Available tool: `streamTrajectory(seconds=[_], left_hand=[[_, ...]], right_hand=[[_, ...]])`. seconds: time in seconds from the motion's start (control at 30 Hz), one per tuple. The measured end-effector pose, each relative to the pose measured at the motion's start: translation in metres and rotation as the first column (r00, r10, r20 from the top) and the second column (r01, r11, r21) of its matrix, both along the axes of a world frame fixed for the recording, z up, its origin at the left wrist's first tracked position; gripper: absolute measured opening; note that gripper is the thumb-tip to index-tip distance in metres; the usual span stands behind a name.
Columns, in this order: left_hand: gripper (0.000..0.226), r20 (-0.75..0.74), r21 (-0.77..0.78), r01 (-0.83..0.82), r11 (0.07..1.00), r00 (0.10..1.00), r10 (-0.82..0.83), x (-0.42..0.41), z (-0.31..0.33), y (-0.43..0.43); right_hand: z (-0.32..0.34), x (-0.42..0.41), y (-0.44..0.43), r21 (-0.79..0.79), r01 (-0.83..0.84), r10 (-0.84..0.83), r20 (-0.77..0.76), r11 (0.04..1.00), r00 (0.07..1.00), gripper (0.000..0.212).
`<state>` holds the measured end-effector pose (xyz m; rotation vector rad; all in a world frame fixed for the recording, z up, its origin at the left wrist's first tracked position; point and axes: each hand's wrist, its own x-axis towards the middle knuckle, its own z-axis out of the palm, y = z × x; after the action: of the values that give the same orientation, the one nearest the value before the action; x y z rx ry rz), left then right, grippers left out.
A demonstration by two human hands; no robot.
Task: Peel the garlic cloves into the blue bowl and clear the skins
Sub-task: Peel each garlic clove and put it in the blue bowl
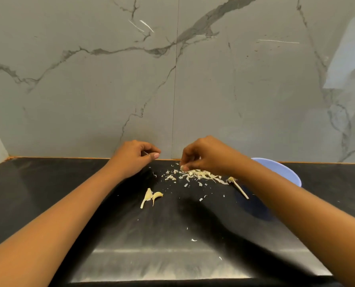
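Garlic skins (195, 175) gathered on the tabletop (89, 193).
Right grip (203, 158) pinches them; left grip (135, 156) pinches a sliver (145, 152). Best sweep scraps together, sparing 2 cloves (152, 196).

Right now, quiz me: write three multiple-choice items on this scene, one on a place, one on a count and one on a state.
1. Where is the bowl?
A. right of the skins
B. between the hands
C. at the left counter edge

2. How many cloves lie apart from the skins?
A. one
B. two
C. five

3. What is the left hand doing?
A. lying flat on the counter
B. gripping the bowl
C. pinching a thin pale sliver

Answers:
1. A, as the blue rim shows beyond the pile on the right.
2. B, as two pale cloves lie side by side near the left forearm.
3. C, as its fingers curl and the sliver shows between the fingertips.
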<state>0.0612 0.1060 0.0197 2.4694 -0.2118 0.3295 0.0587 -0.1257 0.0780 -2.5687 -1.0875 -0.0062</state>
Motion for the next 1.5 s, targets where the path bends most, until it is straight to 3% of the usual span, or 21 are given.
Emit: streamTrajectory(seconds=[0.13, 0.27, 0.4, 0.53, 0.63, 0.67, 0.77, 0.8, 0.9, 0.93, 1.03, 1.07, 1.1, 1.17, 1.2, 1.27, 1.33, 1.5], left_hand=[[0.021, 0.037, 0.044, 0.014, 0.999, 0.999, -0.016, 0.000, 0.003, -0.001], [0.021, 0.047, 0.070, 0.027, 0.997, 0.998, -0.030, -0.001, 0.004, -0.002], [0.020, 0.037, 0.070, 0.017, 0.997, 0.999, -0.020, 0.000, 0.005, -0.001], [0.021, 0.029, 0.076, 0.042, 0.996, 0.999, -0.045, -0.002, 0.004, -0.003], [0.020, 0.021, 0.074, 0.044, 0.996, 0.999, -0.045, -0.002, 0.004, -0.004], [0.020, 0.025, 0.071, 0.042, 0.997, 0.999, -0.044, -0.002, 0.004, -0.003], [0.021, 0.019, 0.079, 0.054, 0.995, 0.998, -0.056, -0.002, 0.003, -0.006], [0.021, 0.016, 0.085, 0.051, 0.995, 0.998, -0.053, -0.002, 0.003, -0.006], [0.019, 0.013, 0.054, 0.049, 0.997, 0.999, -0.050, -0.001, 0.002, -0.004], [0.019, 0.021, 0.041, 0.048, 0.998, 0.999, -0.049, -0.001, 0.002, -0.004], [0.019, 0.003, 0.042, 0.066, 0.997, 0.998, -0.066, -0.002, 0.002, -0.007], [0.019, 0.000, 0.036, 0.062, 0.997, 0.998, -0.062, -0.005, 0.001, -0.008], [0.018, -0.003, 0.034, 0.064, 0.997, 0.998, -0.064, -0.006, 0.000, -0.009], [0.018, 0.025, -0.005, 0.069, 0.998, 0.997, -0.069, -0.007, 0.001, -0.011], [0.018, 0.043, -0.054, 0.074, 0.996, 0.996, -0.072, -0.009, 0.002, -0.011], [0.018, 0.094, -0.169, 0.104, 0.980, 0.992, -0.089, -0.012, 0.005, -0.016], [0.019, 0.143, -0.277, 0.139, 0.951, 0.984, -0.102, -0.015, 0.010, -0.022], [0.021, 0.191, -0.428, 0.214, 0.878, 0.971, -0.143, -0.026, 0.012, -0.040]], right_hand=[[0.021, -0.018, -0.010, 0.220, -0.044, 0.010, 0.150, 0.975, 0.989, 0.009], [-0.040, -0.023, -0.001, -0.070, -0.062, 0.069, 0.108, 0.996, 0.992, 0.007], [-0.016, -0.011, -0.008, 0.168, -0.054, 0.013, 0.238, 0.984, 0.971, 0.006], [-0.047, -0.019, 0.005, -0.104, -0.095, 0.114, 0.190, 0.990, 0.975, 0.007], [-0.034, -0.011, -0.002, 0.177, -0.074, 0.033, 0.222, 0.981, 0.975, 0.004], [-0.035, -0.014, 0.000, 0.167, -0.078, 0.044, 0.201, 0.983, 0.979, 0.002], [-0.050, -0.014, 0.005, -0.092, -0.124, 0.139, 0.182, 0.988, 0.973, 0.008], [-0.045, -0.009, 0.004, -0.096, -0.109, 0.127, 0.207, 0.989, 0.970, 0.008], [-0.034, -0.005, -0.002, 0.127, -0.077, 0.052, 0.194, 0.989, 0.980, 0.005], [-0.041, -0.009, 0.001, 0.069, -0.114, 0.100, 0.182, 0.991, 0.978, 0.007], [-0.050, -0.007, 0.018, -0.332, -0.156, 0.226, 0.183, 0.930, 0.957, 0.008], [-0.042, -0.001, 0.022, -0.337, -0.141, 0.207, 0.168, 0.931, 0.964, 0.009], [-0.033, 0.004, 0.024, -0.248, -0.108, 0.145, 0.137, 0.963, 0.980, 0.009], [-0.024, 0.016, 0.020, 0.139, 0.034, -0.032, -0.013, 0.990, 0.999, 0.009], [-0.025, 0.018, 0.017, 0.340, 0.126, -0.067, -0.179, 0.932, 0.982, 0.011], [-0.035, 0.017, 0.010, 0.595, 0.327, 0.062, -0.538, 0.734, 0.841, 0.016], [-0.036, 0.017, 0.003, 0.670, 0.457, 0.231, -0.678, 0.586, 0.697, 0.018], [-0.035, 0.015, 0.001, 0.716, 0.483, 0.402, -0.690, 0.505, 0.602, 0.017]])
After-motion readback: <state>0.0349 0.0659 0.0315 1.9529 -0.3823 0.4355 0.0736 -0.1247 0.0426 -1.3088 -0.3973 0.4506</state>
